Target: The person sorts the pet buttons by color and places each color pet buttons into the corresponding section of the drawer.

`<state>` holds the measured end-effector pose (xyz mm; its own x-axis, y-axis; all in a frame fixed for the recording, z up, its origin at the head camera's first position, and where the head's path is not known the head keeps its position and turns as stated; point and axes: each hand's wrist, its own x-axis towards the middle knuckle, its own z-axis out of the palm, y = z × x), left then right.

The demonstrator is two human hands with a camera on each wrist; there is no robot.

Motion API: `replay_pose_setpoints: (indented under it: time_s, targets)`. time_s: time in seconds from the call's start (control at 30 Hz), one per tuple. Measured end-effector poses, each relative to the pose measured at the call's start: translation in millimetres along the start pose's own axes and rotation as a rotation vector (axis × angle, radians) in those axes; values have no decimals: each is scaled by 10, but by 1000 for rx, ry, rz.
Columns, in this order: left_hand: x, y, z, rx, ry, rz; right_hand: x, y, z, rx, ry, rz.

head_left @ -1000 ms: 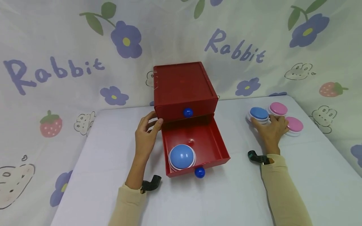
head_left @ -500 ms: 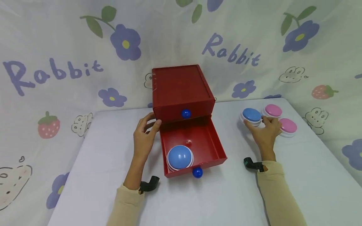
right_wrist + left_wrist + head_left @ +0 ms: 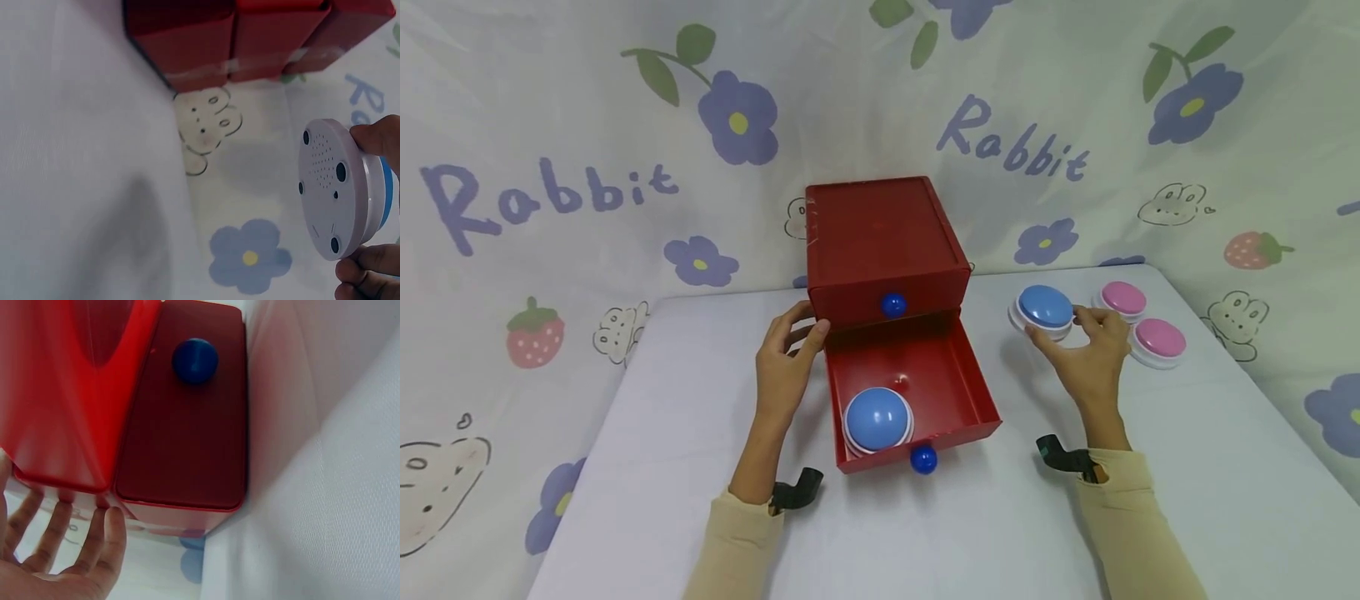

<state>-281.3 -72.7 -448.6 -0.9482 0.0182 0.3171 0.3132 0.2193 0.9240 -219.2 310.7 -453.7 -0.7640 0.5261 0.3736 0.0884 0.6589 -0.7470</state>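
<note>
My right hand (image 3: 1092,358) pinches a push button with a blue dome and white base (image 3: 1045,308) between thumb and fingers. In the right wrist view that button's underside (image 3: 328,187) shows small speaker holes and dark round feet, raised above the table. My left hand (image 3: 784,362) rests with spread fingers against the side of a red drawer cabinet (image 3: 883,229). In the left wrist view its fingertips (image 3: 112,522) touch the cabinet's side. The middle drawer (image 3: 932,375) is pulled out, and another blue push button (image 3: 877,419) lies in its front left corner.
Two pink push buttons (image 3: 1159,338) stand on the white table (image 3: 970,533) at the right. In the left wrist view a closed lower drawer (image 3: 181,437) with a blue knob (image 3: 195,360) sits below the pulled-out one. A printed cloth (image 3: 865,100) hangs behind.
My right hand has lifted the blue push button and carried it left, away from the pink ones. The left hand stays at the cabinet's side; the head view has shifted slightly.
</note>
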Motion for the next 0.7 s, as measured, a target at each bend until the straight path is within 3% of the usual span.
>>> replay_pose_setpoints:
  time_s: [0.7]
  targets:
    - [-2, 2, -16, 4, -3, -1, -258, -545, -214, 126, -34, -271]
